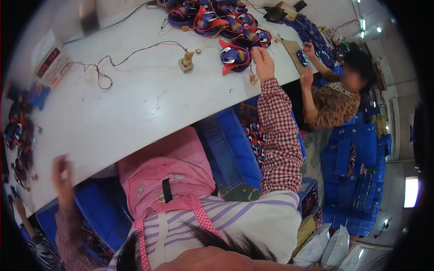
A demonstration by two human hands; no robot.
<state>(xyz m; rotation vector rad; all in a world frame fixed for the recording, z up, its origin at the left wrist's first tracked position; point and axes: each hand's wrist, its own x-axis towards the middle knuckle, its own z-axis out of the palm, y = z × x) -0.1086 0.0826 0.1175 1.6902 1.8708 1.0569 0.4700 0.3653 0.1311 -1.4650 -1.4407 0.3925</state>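
Observation:
At the far right of the white table, my right hand (265, 64), in a red-checked sleeve, has its fingers curled in at the right edge of a purple and red toy head (235, 56). The toy has white and yellow patches, and thin wires with a small connector (252, 78) hang beside my wrist. Over the table's near left edge my left hand (63, 174) is raised and smeared by motion. Its fingers cannot be made out clearly, and nothing distinct shows in them. A small brass-coloured fixture (186, 61) with a cable stands on the table left of the toy head.
Similar toy heads (209, 20) are heaped at the back, with more (18, 131) at the far left. A meter with red digits (52, 65) sits at the left. Blue crates (228, 144) stand below the edge. A co-worker (339, 97) handles a piece at the right; another person's arm (25, 217) shows lower left.

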